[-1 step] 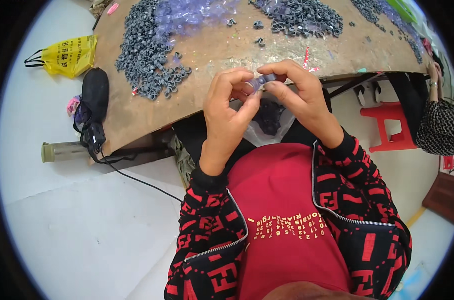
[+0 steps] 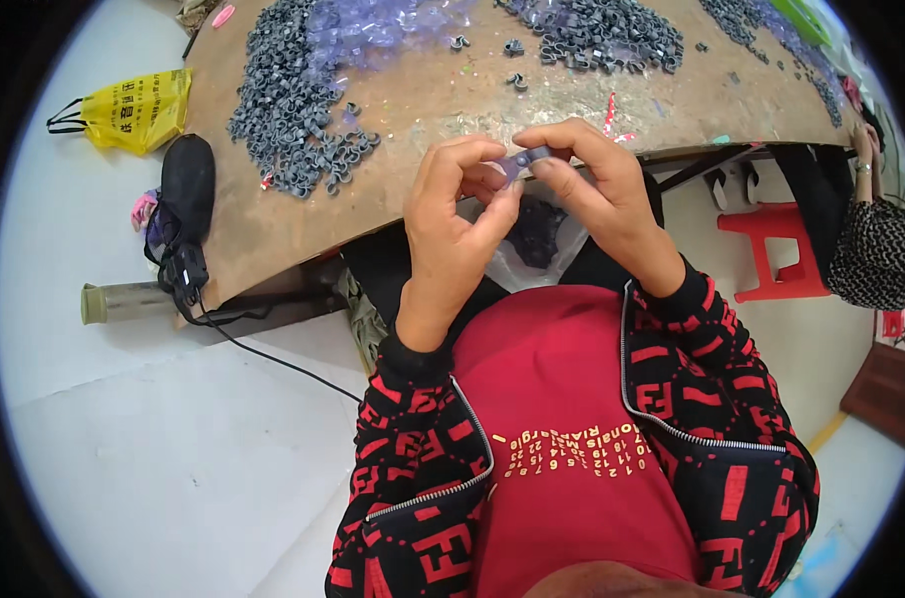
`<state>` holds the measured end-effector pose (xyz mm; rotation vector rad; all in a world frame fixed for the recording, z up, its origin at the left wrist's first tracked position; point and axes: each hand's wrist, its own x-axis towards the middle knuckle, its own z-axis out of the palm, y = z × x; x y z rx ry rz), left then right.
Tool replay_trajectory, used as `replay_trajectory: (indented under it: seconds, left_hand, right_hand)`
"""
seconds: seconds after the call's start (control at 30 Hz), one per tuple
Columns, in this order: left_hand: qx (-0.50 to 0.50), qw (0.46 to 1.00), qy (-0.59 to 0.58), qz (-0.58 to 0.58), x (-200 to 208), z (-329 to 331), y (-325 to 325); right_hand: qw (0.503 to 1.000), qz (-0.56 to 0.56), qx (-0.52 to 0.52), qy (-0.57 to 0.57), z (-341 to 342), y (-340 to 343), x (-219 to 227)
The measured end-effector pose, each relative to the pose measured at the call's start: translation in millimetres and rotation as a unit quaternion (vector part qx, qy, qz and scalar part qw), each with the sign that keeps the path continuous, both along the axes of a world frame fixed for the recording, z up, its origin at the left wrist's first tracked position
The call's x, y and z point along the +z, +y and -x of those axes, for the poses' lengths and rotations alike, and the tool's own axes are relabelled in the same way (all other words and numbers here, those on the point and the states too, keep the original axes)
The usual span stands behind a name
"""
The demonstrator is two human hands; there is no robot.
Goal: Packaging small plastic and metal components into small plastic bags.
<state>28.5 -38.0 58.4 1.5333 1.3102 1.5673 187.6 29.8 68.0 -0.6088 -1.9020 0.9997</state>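
Observation:
Above the table's near edge my two hands meet, fingertips nearly touching. My left hand [image 2: 448,209] pinches a small clear purplish plastic piece [image 2: 512,169] between thumb and forefinger. Against it sits a small grey plastic clip [image 2: 535,154], gripped by the thumb and bent forefinger of my right hand [image 2: 604,189]. The two pieces touch; whether they are joined, I cannot tell, since fingers partly cover both. Below my hands, in my lap, a translucent plastic bag [image 2: 502,261] holds dark pieces [image 2: 538,236].
On the brown table [image 2: 423,115] lie heaps of grey clips [image 2: 288,100] and clear purplish pieces [image 2: 383,35], with another grey heap [image 2: 612,40] farther right. Left stand a yellow bag [image 2: 139,112] and a black pouch [image 2: 187,184]. A red stool [image 2: 771,249] and another person's sleeve [image 2: 876,254] are right.

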Motion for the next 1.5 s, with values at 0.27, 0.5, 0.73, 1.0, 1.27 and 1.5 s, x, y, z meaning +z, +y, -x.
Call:
replay_trajectory:
  seconds: [0.27,0.5,0.73,1.0,1.27,1.5]
  left_hand:
    - [-0.093,0.967,-0.205,0.122,3.9,-11.9,8.0]
    - [-0.132,0.925,-0.284,0.215,-9.2,-10.8,20.1]
    - [-0.11,0.942,-0.178,0.262,-34.5,-2.7,11.5]
    - [-0.026,0.993,-0.031,0.11,-12.2,7.5,40.4]
    - [0.007,0.956,0.285,0.062,-46.0,24.4,76.7]
    - [0.021,0.974,0.219,0.054,-54.0,17.1,65.5]
  right_hand:
    - [0.977,0.194,0.019,0.087,-10.5,-2.1,-14.8]
    - [0.974,0.218,0.017,0.05,-21.8,10.2,-25.8]
    - [0.984,0.172,-0.014,-0.05,-31.9,42.4,-38.8]
    - [0.995,0.041,-0.022,-0.09,-9.9,42.6,-26.5]
    - [0.984,-0.043,-0.032,-0.17,10.4,71.5,-52.9]
    - [0.97,-0.07,0.028,-0.233,10.5,78.2,-54.5]
